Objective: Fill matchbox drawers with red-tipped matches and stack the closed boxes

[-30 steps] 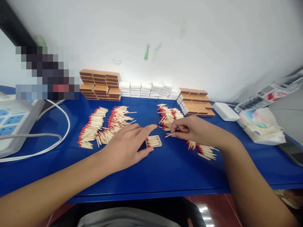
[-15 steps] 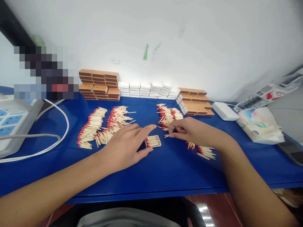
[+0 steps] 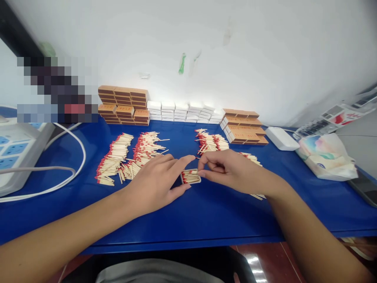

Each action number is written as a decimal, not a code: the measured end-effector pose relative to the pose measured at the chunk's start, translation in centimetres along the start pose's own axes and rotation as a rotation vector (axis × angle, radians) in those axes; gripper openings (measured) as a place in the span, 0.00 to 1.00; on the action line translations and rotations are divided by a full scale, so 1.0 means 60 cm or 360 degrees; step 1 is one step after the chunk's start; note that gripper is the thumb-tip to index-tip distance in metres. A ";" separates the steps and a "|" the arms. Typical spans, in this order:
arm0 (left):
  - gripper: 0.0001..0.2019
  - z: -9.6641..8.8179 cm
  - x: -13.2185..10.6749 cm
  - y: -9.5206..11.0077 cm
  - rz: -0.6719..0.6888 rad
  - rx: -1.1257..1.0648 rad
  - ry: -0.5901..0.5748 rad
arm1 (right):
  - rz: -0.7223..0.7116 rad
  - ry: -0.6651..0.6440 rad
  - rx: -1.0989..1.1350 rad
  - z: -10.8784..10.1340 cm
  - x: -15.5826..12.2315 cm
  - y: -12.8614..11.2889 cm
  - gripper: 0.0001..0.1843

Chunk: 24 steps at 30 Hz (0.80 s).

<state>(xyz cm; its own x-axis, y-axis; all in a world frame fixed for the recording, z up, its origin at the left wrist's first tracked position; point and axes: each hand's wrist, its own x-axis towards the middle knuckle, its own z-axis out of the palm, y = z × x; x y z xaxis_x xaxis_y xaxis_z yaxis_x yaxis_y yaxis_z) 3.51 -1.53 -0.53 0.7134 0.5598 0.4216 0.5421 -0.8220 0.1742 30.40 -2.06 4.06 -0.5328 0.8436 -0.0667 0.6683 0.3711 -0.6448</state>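
Observation:
A small white matchbox tray (image 3: 199,181) filled with red-tipped matches lies on the blue table. My left hand (image 3: 153,182) rests at its left end, thumb and forefinger spread apart on either side; whether they touch the tray I cannot tell. Over the tray's right end, my right hand (image 3: 222,169) pinches a match (image 3: 193,172) between thumb and forefinger, its head pointing left. Loose matches (image 3: 114,159) lie in piles left of the tray, with another heap (image 3: 207,141) behind my right hand and more partly hidden under the right forearm.
Brown matchboxes (image 3: 123,96) are stacked at the back left, and more brown boxes (image 3: 244,131) at the back right. White trays (image 3: 181,112) stand between them along the wall. A power strip (image 3: 17,157) with cables is at left; a tissue pack (image 3: 326,157) and white adapter (image 3: 282,138) at right.
My right hand has moved left with the match, from beside the tray to over its right end. My left hand and the tray have stayed in place.

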 end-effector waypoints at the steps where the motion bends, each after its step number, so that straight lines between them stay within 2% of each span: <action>1: 0.32 0.001 0.000 0.000 0.0006 -0.0001 -0.0003 | -0.0017 -0.0009 -0.0018 0.008 0.003 -0.002 0.11; 5: 0.31 0.003 0.000 0.000 0.0018 0.0009 0.0016 | -0.0026 0.0050 -0.0169 0.027 0.014 -0.006 0.04; 7: 0.31 0.003 0.000 0.000 0.0014 0.0005 0.0021 | -0.0037 0.0098 -0.0182 0.027 0.014 -0.007 0.04; 11: 0.31 0.000 0.000 0.002 -0.0004 -0.0015 0.0006 | -0.0040 0.0237 -0.0191 0.009 0.008 0.000 0.11; 14: 0.30 -0.002 0.001 0.003 -0.0024 -0.0021 0.0004 | -0.0001 0.0414 -0.0354 -0.012 0.003 0.021 0.14; 16: 0.30 -0.002 0.001 0.004 -0.0027 -0.0014 0.0010 | 0.0028 0.0463 -0.0469 -0.026 0.000 0.038 0.15; 20: 0.30 -0.001 0.000 0.004 -0.0011 0.0004 0.0027 | 0.0114 0.0299 -0.0524 -0.041 -0.002 0.059 0.13; 24: 0.30 -0.001 -0.001 0.003 0.0008 0.0014 0.0038 | 0.0186 0.0161 -0.0496 -0.037 0.002 0.057 0.12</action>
<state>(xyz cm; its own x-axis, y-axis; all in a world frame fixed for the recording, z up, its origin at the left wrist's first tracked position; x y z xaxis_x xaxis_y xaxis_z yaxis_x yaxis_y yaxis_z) 3.54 -1.75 -0.49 0.7055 0.5528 0.4435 0.5425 -0.8239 0.1639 33.75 0.15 3.52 -0.3998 0.9157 -0.0403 0.8564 0.3575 -0.3725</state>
